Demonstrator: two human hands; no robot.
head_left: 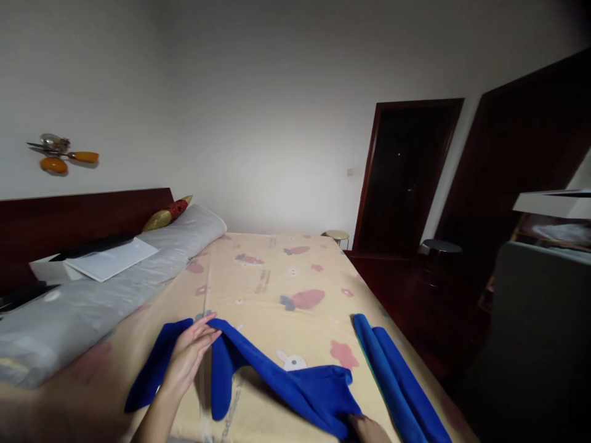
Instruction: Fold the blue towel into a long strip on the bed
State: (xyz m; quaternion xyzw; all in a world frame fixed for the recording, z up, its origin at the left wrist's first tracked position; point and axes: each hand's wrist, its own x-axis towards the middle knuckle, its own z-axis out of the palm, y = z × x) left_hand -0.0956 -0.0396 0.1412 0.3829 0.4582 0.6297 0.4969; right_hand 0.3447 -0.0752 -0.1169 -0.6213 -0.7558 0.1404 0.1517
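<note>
A deep blue cloth (pixel 286 381) is stretched slantwise above the bed, and its exact kind is unclear. My left hand (pixel 196 341) pinches its upper left end between thumb and fingers, and a flap hangs down beside that hand. At the lower right, my right hand (pixel 368 429) grips the bunched other end; the frame's bottom edge cuts this hand off. Under and left of my left wrist lies more blue fabric (pixel 154 369); whether it belongs to the same cloth I cannot tell. Two long blue fabric strips or rolls (pixel 392 378) lie side by side at right.
The bed (pixel 272 258) has a cream sheet with carrots, flowers and rabbits. A long grey bolster (pixel 138 277) runs along the headboard (pixel 92 212), with a white sheet or folder (pixel 113 258) on it. Two stools (pixel 442 247) and a grey-covered piece (pixel 545 320) stand beyond the right edge.
</note>
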